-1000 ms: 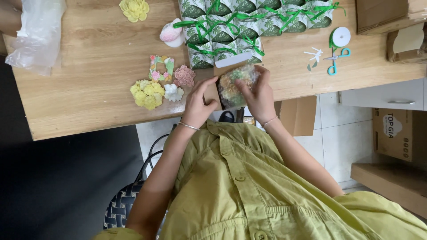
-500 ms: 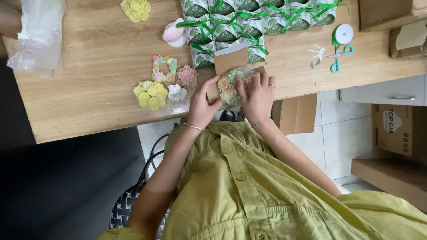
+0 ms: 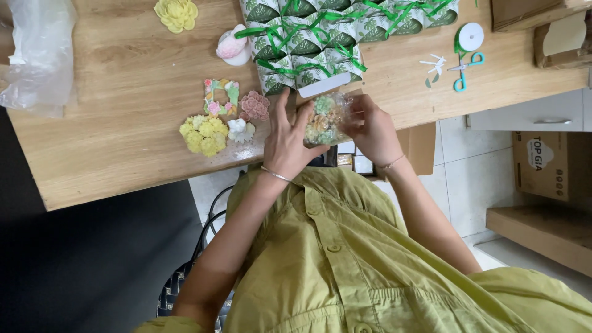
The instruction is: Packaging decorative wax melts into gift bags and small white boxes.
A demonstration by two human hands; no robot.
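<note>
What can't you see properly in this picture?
- Clear packet of flowers, head view: left hand and right hand cover its edges, and the wrap blurs the pieces.
- Patterned boxes: top row cut off by the edge.
- Plastic bag: contents unclear, cut off on the left.

Two hands show: the left hand (image 3: pixel 285 143) and the right hand (image 3: pixel 372 131), with one clear packet (image 3: pixel 325 119) of small flowers between them. One pair of scissors (image 3: pixel 465 69) and one ribbon roll (image 3: pixel 471 36) lie on the one table (image 3: pixel 123 142). One plastic bag (image 3: pixel 38 52) sits at its far end. The leaf-print boxes (image 3: pixel 308 37) overlap too much to count exactly.
</note>
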